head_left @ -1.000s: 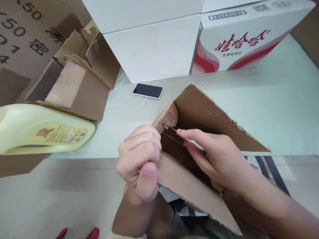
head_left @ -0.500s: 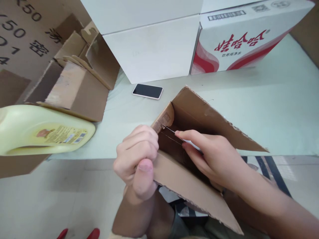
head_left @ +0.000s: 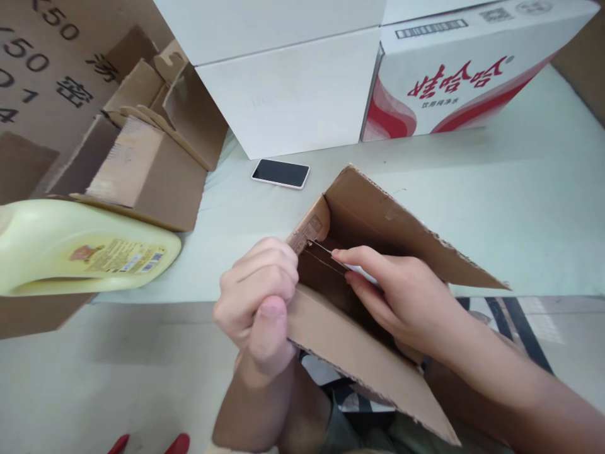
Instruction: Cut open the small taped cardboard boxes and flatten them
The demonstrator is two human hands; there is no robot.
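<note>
- My left hand (head_left: 259, 302) is clamped in a fist over the near end of an open cardboard box (head_left: 359, 347), its thumb lying across the curled fingers.
- The box is tilted in front of me, partly over the edge of a smooth, pale green cloth (head_left: 515, 214); its brown board is matte and flat, with ragged, fluted edges along both long flaps.
- My right hand (head_left: 406, 293) pinches a slim cutter (head_left: 363, 273) with a whitish grip; the thin metal tip meets the rounded, printed end flap (head_left: 312, 231), where the paper is roughened.
- Beyond the box lies a flat phone (head_left: 281, 173), black glass in a pale rim with rounded corners.
- Behind it stand a plain white carton (head_left: 293, 101) and a white-and-red carton (head_left: 449, 94), both crisp-cornered.
- At left, a glossy, curved yellow jug (head_left: 89, 233) lies on its side beside folded brown cardboard (head_left: 172, 183).
</note>
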